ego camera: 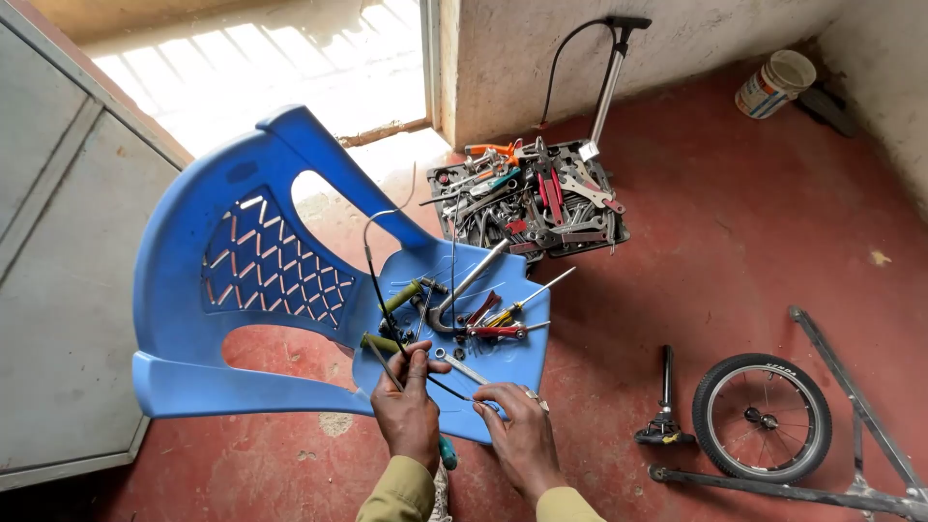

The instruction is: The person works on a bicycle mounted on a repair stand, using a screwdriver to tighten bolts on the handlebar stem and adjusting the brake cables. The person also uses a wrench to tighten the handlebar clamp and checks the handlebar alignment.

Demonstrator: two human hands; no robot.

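Note:
A blue plastic chair stands in front of me, its seat strewn with tools. My left hand grips a thin black cable that curves up above the seat, and touches a green-handled tool. My right hand pinches the lower end of the same cable near the seat's front edge. On the seat lie a curved metal bar, a red-handled tool, a screwdriver and a flat wrench.
A black tray piled with several wrenches and pliers sits on the red floor behind the chair. A floor pump leans at the wall. A small wheel, a metal frame, a bucket and a grey door surround me.

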